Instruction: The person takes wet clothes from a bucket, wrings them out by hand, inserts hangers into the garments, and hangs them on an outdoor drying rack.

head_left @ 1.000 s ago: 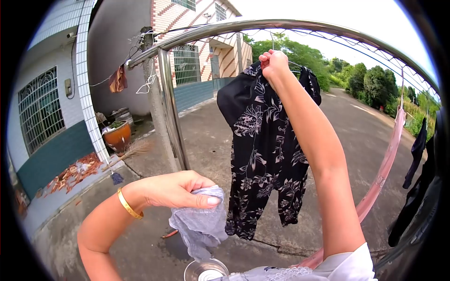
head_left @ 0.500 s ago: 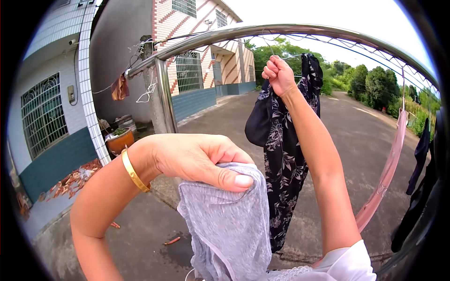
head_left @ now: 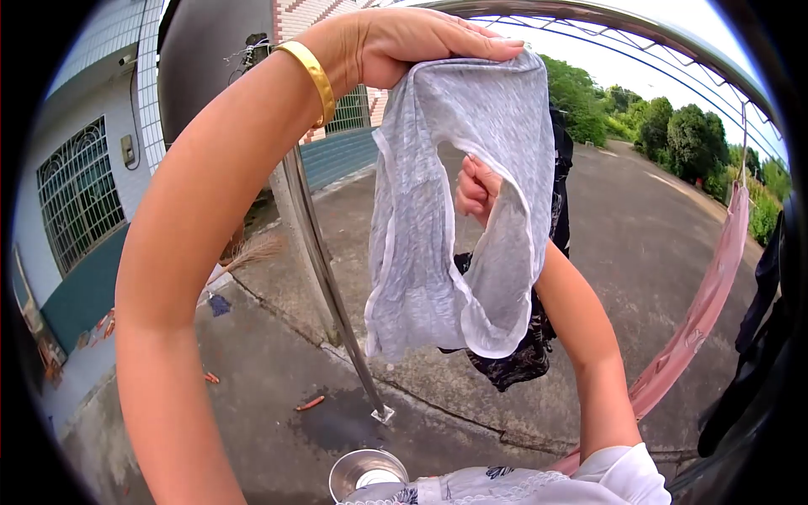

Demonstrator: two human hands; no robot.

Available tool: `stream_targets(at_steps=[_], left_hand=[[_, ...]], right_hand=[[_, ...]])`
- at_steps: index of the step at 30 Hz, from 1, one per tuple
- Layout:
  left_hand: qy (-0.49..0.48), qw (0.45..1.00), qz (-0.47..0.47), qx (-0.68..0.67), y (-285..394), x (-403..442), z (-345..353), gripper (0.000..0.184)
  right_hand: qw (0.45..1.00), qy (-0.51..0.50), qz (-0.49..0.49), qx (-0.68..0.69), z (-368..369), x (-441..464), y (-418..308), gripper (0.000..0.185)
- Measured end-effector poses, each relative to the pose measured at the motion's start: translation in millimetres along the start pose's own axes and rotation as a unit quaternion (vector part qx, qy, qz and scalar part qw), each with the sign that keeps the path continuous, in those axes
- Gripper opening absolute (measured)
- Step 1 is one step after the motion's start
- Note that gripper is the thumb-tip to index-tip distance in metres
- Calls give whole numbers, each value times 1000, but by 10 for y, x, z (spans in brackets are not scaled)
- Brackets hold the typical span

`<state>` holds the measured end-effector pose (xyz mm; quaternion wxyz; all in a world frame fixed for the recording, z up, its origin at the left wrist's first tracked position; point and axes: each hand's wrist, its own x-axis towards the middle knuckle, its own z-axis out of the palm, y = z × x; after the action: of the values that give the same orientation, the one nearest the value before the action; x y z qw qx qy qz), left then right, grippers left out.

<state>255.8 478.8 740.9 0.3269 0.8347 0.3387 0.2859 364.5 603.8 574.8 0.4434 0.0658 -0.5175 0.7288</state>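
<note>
My left hand (head_left: pixel 454 42), raised near the top of the view, grips a pair of light grey underpants (head_left: pixel 497 97) by the upper edge. They hang down unfolded, with the leg opening facing me. Through that opening shows my right hand (head_left: pixel 478 187), its fingers pinched closed on what looks like a thin wire hanger (head_left: pixel 462 225), mostly hidden behind the cloth. Behind the underpants hangs a black garment with a pale floral print (head_left: pixel 518 362), largely covered by them.
A metal drying rail (head_left: pixel 606 18) arches overhead, with a slanting steel post (head_left: pixel 337 311) at left. A pink garment (head_left: pixel 694 311) and dark clothes (head_left: pixel 762 290) hang at right. A metal bucket (head_left: pixel 368 471) stands below. A broom (head_left: pixel 252 251) lies left on the concrete.
My left hand has risen with the grey underpants, which have dropped open from a bunched fold. My right hand is lower below the rail. The view has tilted down, bringing the bucket into sight.
</note>
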Motion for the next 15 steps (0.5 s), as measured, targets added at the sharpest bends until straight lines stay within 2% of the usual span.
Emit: stream_targets(at_steps=[2,3,4,6,7,8,10,12,15], left_hand=[[-45,993,-61,-87,68,215,-157,32],[-48,997,-38,-50,25,334,-239,45],[-51,997,-38,-49,-44,435,-315,45],[79,995,-60,-4,-160,554,-379,39],[113,992,-50,-26,-237,593,-369,37],[113,989,-89,-31,-297,615,-382,30],[117,984,-118,-63,-483,699,-398,30],[61,980,-144,-123,-638,786,-401,31],[57,977,-160,-131,-669,729,-405,31]], right_hand=[[1000,-26,-4,-5,-53,-205,102,22],[999,-37,-8,-10,-72,-298,142,22],[998,-50,-15,-18,-105,-365,161,22],[997,-67,-24,-26,-136,-460,191,22],[996,-75,-30,-33,-148,-496,185,22],[995,-81,-38,-37,-156,-522,176,23],[993,-93,-46,-47,-160,-562,166,23],[991,-105,-56,-55,-169,-585,141,23],[988,-120,-67,-68,-159,-601,103,24]])
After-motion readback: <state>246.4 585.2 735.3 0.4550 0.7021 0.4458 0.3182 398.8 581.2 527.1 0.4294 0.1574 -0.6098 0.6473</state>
